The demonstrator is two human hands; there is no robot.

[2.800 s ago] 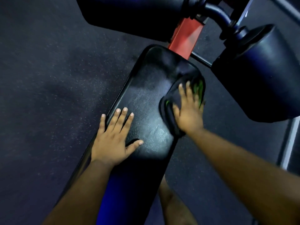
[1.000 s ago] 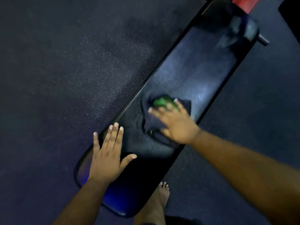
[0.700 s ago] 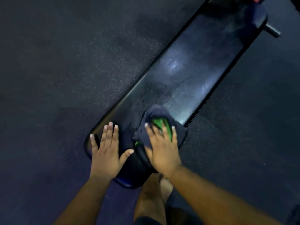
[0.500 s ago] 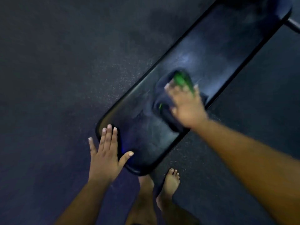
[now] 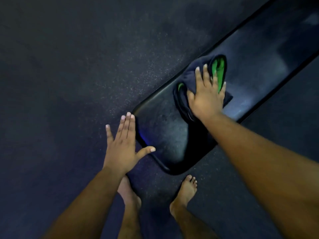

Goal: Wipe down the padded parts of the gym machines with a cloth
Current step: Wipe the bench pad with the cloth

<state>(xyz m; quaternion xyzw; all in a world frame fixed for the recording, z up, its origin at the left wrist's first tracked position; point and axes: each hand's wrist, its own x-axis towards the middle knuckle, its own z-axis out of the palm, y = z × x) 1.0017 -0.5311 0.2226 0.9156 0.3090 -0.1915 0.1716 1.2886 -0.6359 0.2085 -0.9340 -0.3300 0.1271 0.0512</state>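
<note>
Fingers [image 5: 205, 73] of the right hand [image 5: 205, 99] lie straight and slightly spread, pressing the dark cloth [image 5: 189, 78] with green patches onto the padded bench [image 5: 162, 131] near its near end. Left hand [image 5: 122, 145] has its fingers straight and its thumb out, beside the pad's left edge; contact is unclear. Bunched cloth may skip the near corner or slide off under uneven pressure. No brand or writing is readable.

Your single head view looks steeply down from close above, the counter [image 5: 241, 69] crossing from lower centre to upper right, bare feet [image 5: 184, 192] at bottom.
</note>
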